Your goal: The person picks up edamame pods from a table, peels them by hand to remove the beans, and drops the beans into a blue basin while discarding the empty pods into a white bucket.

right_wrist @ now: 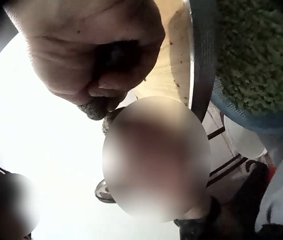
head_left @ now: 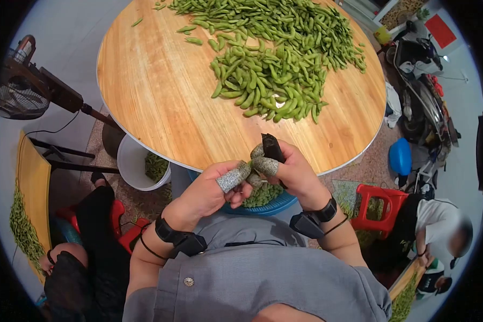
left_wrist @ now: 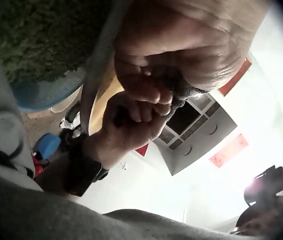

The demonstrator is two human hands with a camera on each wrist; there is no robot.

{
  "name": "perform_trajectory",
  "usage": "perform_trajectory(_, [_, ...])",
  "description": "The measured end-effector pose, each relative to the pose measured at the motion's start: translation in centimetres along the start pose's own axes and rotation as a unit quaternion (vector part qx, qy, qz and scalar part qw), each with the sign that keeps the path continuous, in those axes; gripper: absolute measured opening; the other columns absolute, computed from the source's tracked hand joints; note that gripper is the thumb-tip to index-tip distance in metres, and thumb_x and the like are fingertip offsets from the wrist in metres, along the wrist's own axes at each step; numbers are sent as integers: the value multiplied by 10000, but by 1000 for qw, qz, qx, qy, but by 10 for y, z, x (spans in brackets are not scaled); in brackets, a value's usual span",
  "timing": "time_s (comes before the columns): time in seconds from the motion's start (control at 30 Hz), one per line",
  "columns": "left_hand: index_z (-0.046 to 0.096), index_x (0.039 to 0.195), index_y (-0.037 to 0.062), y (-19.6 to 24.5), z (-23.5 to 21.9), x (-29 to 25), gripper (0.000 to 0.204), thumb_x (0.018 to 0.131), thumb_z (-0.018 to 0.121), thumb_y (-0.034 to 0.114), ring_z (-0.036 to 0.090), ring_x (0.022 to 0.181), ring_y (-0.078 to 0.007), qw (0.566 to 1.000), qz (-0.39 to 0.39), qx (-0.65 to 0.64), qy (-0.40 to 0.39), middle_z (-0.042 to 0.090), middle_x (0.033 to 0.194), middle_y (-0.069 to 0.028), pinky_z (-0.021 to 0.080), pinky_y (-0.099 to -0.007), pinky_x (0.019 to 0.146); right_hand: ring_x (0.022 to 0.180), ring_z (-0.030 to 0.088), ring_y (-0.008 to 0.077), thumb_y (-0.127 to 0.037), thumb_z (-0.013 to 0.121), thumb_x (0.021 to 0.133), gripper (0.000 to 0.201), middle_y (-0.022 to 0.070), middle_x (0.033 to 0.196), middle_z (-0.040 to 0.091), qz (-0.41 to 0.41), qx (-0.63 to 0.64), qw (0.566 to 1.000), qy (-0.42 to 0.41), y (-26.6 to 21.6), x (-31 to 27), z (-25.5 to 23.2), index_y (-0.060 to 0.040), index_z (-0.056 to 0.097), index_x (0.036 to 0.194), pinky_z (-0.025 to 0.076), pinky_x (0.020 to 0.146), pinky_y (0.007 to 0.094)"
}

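My left hand [head_left: 206,188] and right hand [head_left: 295,169] meet just off the table's near edge, thumbs and fingertips together. Grey speckled covers wrap several fingertips, and something black [head_left: 272,147] covers or lies along a right finger. Between the fingertips both hands pinch a green soybean pod [head_left: 250,162], mostly hidden by them. Below, on the lap, a blue basin [head_left: 286,203] holds shelled green beans [head_left: 262,195]. In the right wrist view, the right hand [right_wrist: 96,55] has its fingers curled in; the left wrist view shows the left hand [left_wrist: 181,45] curled likewise.
A heap of soybean pods [head_left: 273,70] covers the far and middle part of the round wooden table [head_left: 150,91]. A white bucket [head_left: 131,166] stands at left near a fan [head_left: 21,91]. Red stools [head_left: 381,206], a blue tub [head_left: 400,156] and seated people flank the scene.
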State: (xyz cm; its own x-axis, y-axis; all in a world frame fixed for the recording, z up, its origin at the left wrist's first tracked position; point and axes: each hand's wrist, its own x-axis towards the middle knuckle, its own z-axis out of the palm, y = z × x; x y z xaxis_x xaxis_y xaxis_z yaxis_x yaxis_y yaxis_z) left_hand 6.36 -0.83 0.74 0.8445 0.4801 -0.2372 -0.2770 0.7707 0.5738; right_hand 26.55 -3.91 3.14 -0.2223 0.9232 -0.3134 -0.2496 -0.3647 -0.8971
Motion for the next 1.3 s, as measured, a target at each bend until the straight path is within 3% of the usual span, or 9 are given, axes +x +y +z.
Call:
perform_trajectory(0.2, [582, 972, 30, -4, 11, -4, 211, 936, 544, 234, 507, 552, -87, 998, 37, 36, 34, 601, 724, -41, 402, -211, 503, 671, 517, 25, -163, 644, 867, 216, -35, 844, 611, -3, 1, 1000, -6, 2, -7, -4, -55, 600, 1049, 405, 559, 182])
perform_trajectory(0.33, [587, 941, 33, -3, 15, -5, 168, 917, 574, 199, 505, 548, -73, 997, 10, -45, 56, 602, 721, -41, 404, -206, 489, 860, 565, 71, -105, 627, 871, 221, -5, 946, 620, -61, -5, 996, -70, 3, -6, -4, -23, 589, 1072, 463, 767, 238])
perform_trajectory(0.53, [599, 887, 39, -5, 11, -3, 95, 879, 619, 132, 497, 539, -52, 987, 91, 90, 99, 601, 718, -33, 383, -186, 458, 930, 565, 85, -74, 610, 871, 240, 8, 1008, 618, -76, -31, 996, -35, 12, -10, -2, -8, 583, 1099, 460, 837, 253])
perform_trajectory(0.6, [608, 921, 23, -4, 11, -3, 99, 874, 627, 108, 541, 605, -52, 951, 91, 253, 154, 616, 746, -19, 434, -194, 519, 934, 562, 83, -71, 611, 868, 241, 9, 1014, 617, -60, -21, 998, -12, 7, -11, 4, -7, 585, 1099, 460, 839, 254])
perform_trajectory(0.7, [612, 977, 1, -5, 18, -5, 133, 870, 630, 78, 581, 716, -63, 897, 121, 393, 165, 634, 816, -15, 472, -207, 626, 916, 564, 81, -81, 613, 865, 249, 7, 996, 622, -44, -40, 998, 9, 4, -12, 8, 4, 584, 1097, 465, 828, 254])
perform_trajectory(0.8, [614, 984, -13, 2, 22, -10, 136, 872, 626, 64, 586, 800, -74, 910, 183, 328, 177, 638, 900, -12, 470, -214, 705, 734, 552, 66, -124, 618, 873, 191, -9, 870, 606, -24, -48, 997, 50, 1, -9, 10, -5, 594, 1021, 467, 655, 233])
perform_trajectory(0.93, [624, 991, -8, 0, 26, -11, 156, 850, 638, 59, 566, 826, -91, 924, 220, 269, 159, 600, 960, -23, 453, -218, 719, 523, 373, 37, -214, 623, 889, 169, -39, 703, 504, 76, 148, 986, -15, 1, -14, 16, -52, 574, 889, 304, 465, 207])
perform_trajectory(1.0, [630, 1009, 5, -6, 15, -8, 207, 811, 662, 56, 546, 858, -127, 800, 312, 493, 139, 550, 977, -42, 443, -237, 748, 494, 314, 31, -241, 626, 891, 185, -45, 676, 469, 116, 208, 971, -38, 5, -17, 19, -70, 560, 866, 250, 441, 200])
perform_trajectory(1.3, [590, 1098, 3, -23, 22, -2, 262, 840, 619, 35, 535, 893, -126, 871, 344, 331, 117, 516, 1095, -54, 444, -234, 776, 579, 438, 48, -192, 575, 917, 221, -23, 765, 506, 3, 12, 1000, 17, 12, -29, 19, -32, 536, 1065, 357, 510, 196])
